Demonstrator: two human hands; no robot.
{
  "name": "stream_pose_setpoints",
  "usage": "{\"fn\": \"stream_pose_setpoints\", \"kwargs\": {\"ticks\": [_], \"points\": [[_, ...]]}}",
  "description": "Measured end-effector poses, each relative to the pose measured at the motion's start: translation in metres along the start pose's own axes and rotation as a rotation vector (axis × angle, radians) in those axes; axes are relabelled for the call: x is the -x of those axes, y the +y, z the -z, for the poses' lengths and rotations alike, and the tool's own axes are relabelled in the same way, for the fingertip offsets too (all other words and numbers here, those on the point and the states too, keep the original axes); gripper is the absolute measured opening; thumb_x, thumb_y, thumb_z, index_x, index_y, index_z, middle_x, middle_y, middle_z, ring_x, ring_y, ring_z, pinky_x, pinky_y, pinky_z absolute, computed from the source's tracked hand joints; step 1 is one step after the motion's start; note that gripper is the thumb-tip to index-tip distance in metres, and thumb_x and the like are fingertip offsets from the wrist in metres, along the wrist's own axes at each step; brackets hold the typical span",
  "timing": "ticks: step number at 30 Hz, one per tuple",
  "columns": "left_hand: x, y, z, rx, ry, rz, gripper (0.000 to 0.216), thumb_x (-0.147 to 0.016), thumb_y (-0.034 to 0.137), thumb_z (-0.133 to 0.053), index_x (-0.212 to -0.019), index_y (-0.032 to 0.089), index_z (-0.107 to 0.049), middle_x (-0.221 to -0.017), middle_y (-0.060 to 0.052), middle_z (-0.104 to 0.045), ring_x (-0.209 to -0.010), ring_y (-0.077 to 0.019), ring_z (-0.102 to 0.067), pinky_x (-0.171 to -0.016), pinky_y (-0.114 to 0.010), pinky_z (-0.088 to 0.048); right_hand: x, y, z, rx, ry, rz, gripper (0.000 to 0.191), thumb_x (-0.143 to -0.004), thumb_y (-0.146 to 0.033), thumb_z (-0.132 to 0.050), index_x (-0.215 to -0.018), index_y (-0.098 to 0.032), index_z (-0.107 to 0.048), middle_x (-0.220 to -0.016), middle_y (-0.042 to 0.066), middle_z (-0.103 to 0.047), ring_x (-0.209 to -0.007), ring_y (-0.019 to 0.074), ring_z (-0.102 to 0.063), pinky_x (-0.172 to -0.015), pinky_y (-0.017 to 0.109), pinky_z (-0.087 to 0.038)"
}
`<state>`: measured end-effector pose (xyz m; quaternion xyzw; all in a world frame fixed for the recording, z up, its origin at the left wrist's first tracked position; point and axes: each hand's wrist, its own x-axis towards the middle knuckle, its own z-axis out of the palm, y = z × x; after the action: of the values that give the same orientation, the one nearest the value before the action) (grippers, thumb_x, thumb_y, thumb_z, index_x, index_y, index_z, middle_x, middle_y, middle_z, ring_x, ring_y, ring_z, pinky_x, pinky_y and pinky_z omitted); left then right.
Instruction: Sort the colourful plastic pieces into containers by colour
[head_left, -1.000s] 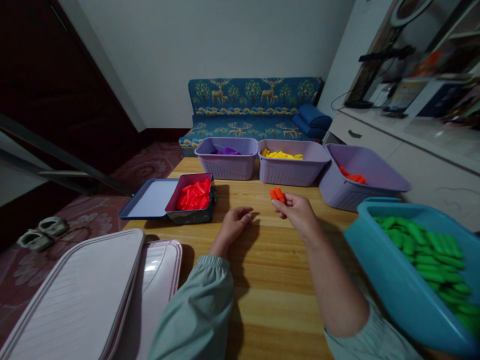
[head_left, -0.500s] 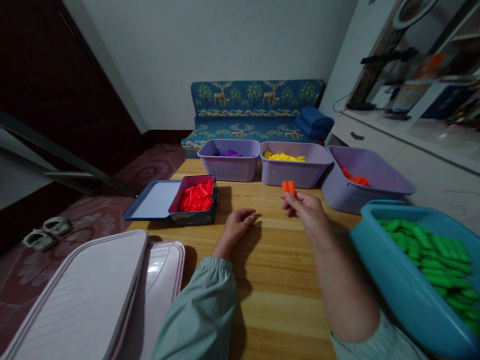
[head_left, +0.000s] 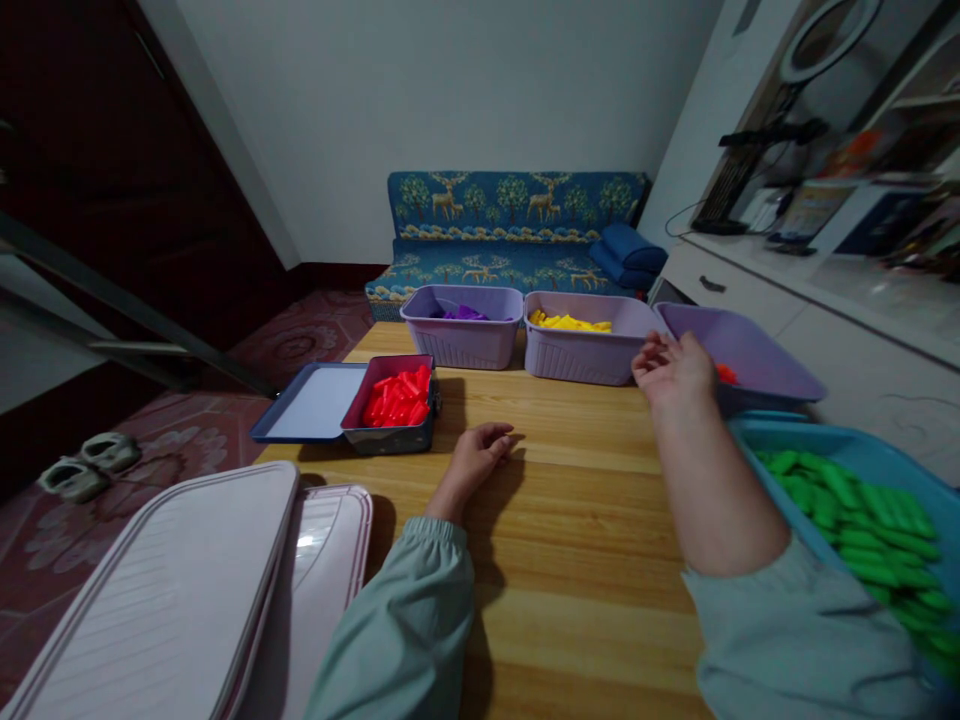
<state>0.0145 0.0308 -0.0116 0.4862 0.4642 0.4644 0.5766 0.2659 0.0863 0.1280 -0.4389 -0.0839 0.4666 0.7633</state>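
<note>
My left hand rests on the wooden table, its fingers loosely stretched and nothing in them. To its left stands an open tin box holding red pieces. My right hand is raised at the left rim of the right-hand purple bin, in front of it. Its fingers are apart and partly curled, and I see no piece in them. The hand and wrist cover part of that bin; a few orange pieces show inside.
Two more purple bins stand at the back, one with purple pieces, one with yellow pieces. A teal bin of green pieces sits at right, under my forearm. Pale lids lie front left. Beyond is a patterned sofa.
My right hand has moved right, from mid-table to the right-hand purple bin, and turned over. The orange pieces it held no longer show in its fingers. My left hand stays put.
</note>
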Motion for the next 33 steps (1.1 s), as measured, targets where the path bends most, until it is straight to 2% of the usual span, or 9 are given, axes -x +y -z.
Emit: {"fn": "stream_pose_setpoints", "kwargs": {"ticks": [3,4,8,11,16,20,28,33], "points": [[0.0,-0.001,0.0,-0.015,-0.001,-0.002,0.033,-0.07,0.027,-0.076,-0.098,0.011,-0.071,-0.075,-0.006,-0.071,-0.057,-0.0125,-0.059,-0.056,-0.024,-0.046,0.03,0.041,0.012,0.082,-0.139,0.032,0.011,-0.084,-0.026,-0.054,-0.079,-0.018,-0.058,-0.064,-0.004,-0.056,-0.047,0.0036,-0.047,-0.045,0.016,-0.036],[0.0,-0.001,0.0,-0.02,-0.002,0.0,0.033,-0.07,0.028,-0.076,-0.099,0.011,-0.071,-0.076,-0.006,-0.071,-0.058,-0.0125,-0.06,-0.056,-0.023,-0.047,0.042,0.059,0.018,0.13,-0.185,0.029,0.01,-0.078,-0.027,-0.062,-0.079,-0.018,-0.059,-0.063,-0.004,-0.057,-0.047,0.0041,-0.047,-0.044,0.016,-0.036],[-0.001,-0.002,-0.001,-0.055,-0.006,0.005,0.033,-0.075,0.024,-0.071,-0.103,0.008,-0.069,-0.082,-0.008,-0.072,-0.062,-0.012,-0.061,-0.058,-0.022,-0.048,0.08,0.123,0.044,0.373,-0.34,-0.082,0.033,-0.06,-0.038,-0.076,-0.08,-0.016,-0.064,-0.066,-0.001,-0.062,-0.048,0.006,-0.049,-0.043,0.017,-0.037],[-0.002,-0.002,-0.001,-0.088,-0.014,0.011,0.031,-0.077,0.019,-0.067,-0.105,0.007,-0.068,-0.082,-0.008,-0.072,-0.06,-0.011,-0.061,-0.058,-0.021,-0.048,0.09,0.15,0.054,0.54,-0.421,-0.053,0.034,-0.058,-0.042,-0.075,-0.076,-0.014,-0.065,-0.064,0.001,-0.064,-0.049,0.0068,-0.051,-0.044,0.018,-0.036],[-0.004,-0.004,0.0,-0.074,-0.02,0.016,0.027,-0.079,0.015,-0.063,-0.105,0.007,-0.067,-0.083,-0.009,-0.072,-0.061,-0.0108,-0.062,-0.06,-0.022,-0.05,0.084,0.17,0.06,0.704,-0.472,0.103,0.029,-0.062,-0.044,-0.067,-0.071,-0.017,-0.062,-0.058,0.001,-0.062,-0.048,0.0097,-0.051,-0.045,0.021,-0.04],[-0.004,-0.005,0.0,-0.055,-0.022,0.014,0.027,-0.079,0.014,-0.063,-0.105,0.007,-0.067,-0.079,-0.007,-0.071,-0.059,-0.0101,-0.061,-0.059,-0.021,-0.049,0.078,0.181,0.066,0.798,-0.523,0.237,0.025,-0.067,-0.042,-0.06,-0.073,-0.018,-0.063,-0.065,0.003,-0.065,-0.052,0.0114,-0.055,-0.05,0.023,-0.044],[-0.005,-0.005,0.0,-0.069,-0.017,0.027,0.029,-0.079,0.017,-0.064,-0.106,0.007,-0.067,-0.075,-0.006,-0.07,-0.059,-0.011,-0.061,-0.059,-0.021,-0.049,0.074,0.186,0.071,0.859,-0.533,0.274,0.023,-0.072,-0.038,-0.054,-0.078,-0.019,-0.064,-0.07,0.004,-0.067,-0.056,0.0134,-0.057,-0.053,0.025,-0.046],[-0.005,-0.008,0.001,-0.091,-0.031,0.008,0.031,-0.079,0.019,-0.063,-0.107,0.007,-0.067,-0.079,-0.008,-0.071,-0.06,-0.0115,-0.062,-0.06,-0.022,-0.049,0.072,0.188,0.072,0.873,-0.543,0.275,0.024,-0.074,-0.038,-0.053,-0.081,-0.018,-0.064,-0.07,0.004,-0.066,-0.056,0.0136,-0.058,-0.054,0.025,-0.047]]}}
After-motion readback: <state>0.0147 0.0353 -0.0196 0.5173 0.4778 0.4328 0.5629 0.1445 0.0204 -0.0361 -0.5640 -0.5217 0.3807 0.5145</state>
